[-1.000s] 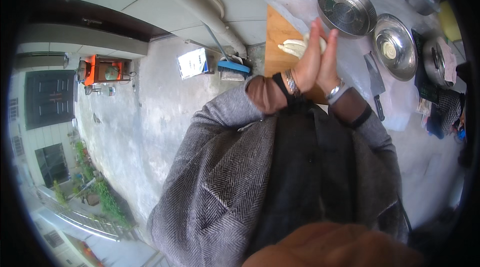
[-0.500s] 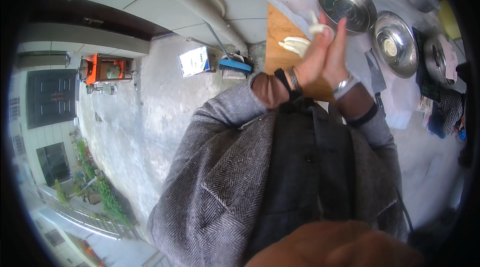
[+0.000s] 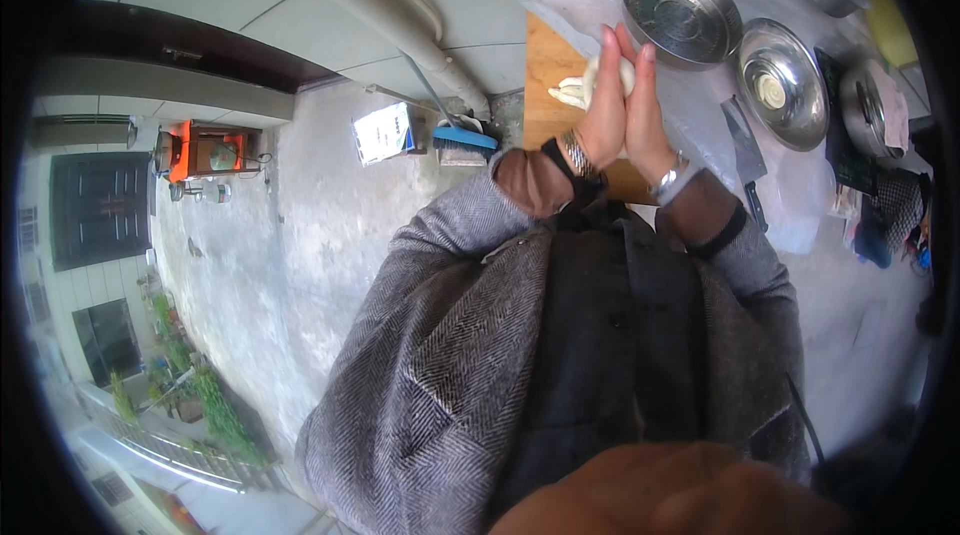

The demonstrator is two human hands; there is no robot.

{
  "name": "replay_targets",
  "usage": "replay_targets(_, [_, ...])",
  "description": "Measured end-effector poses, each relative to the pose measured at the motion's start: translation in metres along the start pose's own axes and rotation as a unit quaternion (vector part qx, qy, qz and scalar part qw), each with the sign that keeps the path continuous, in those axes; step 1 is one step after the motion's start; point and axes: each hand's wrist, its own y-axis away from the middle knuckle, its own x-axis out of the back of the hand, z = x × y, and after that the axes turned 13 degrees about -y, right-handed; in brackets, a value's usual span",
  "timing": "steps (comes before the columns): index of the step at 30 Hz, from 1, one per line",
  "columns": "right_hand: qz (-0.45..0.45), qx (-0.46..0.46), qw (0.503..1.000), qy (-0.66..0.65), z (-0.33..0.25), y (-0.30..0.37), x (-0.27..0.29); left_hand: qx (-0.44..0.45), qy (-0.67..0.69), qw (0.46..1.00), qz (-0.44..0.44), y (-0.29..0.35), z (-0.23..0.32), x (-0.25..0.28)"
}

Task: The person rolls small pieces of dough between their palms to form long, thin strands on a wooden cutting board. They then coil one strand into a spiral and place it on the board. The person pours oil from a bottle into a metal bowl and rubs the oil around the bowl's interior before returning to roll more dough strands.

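Observation:
Above a wooden board point(image 3: 545, 50), my left hand point(image 3: 604, 123) and my right hand point(image 3: 645, 125) are pressed palm to palm, fingers stretched out and pointing away from me. Between them is a piece of white dough point(image 3: 628, 77), partly hidden by the fingers. Pale strips of dough point(image 3: 568, 95) lie on the board just left of my left hand. To the right of my right hand, a wide-bladed cleaver point(image 3: 742, 140) rests on the plastic-covered table, with a dark-handled knife point(image 3: 756, 205) closer to me.
Beyond my hands stands a round metal pan point(image 3: 685, 15). A metal bowl point(image 3: 783, 85) with a coil of dough sits right of it, near a lidded pot point(image 3: 870, 110). On the floor at left are a blue-headed broom point(image 3: 465, 138) and a white-and-blue box point(image 3: 384, 133).
My palms have turned more upright and the fingers now line up side by side. The dough that stuck out above the left fingers now sits lower, wrapped between the hands.

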Motion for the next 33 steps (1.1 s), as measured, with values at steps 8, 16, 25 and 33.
replay_targets(8, [-0.037,-0.042,0.998,-0.019,-0.008,0.005,-0.010,0.066,-0.008,0.997,0.029,-0.006,0.008,0.006])
replay_targets(16, [0.003,-0.094,0.995,-0.026,0.010,0.003,0.006,-0.081,-0.135,0.987,-0.030,0.008,-0.011,0.010])
replay_targets(25, [0.004,-0.071,0.991,-0.113,-0.011,0.009,-0.013,-0.079,-0.110,0.988,-0.072,0.008,0.007,0.006])
replay_targets(33, [0.039,0.039,0.997,0.054,-0.009,-0.001,-0.011,0.073,0.085,0.993,-0.034,0.006,0.020,-0.006])
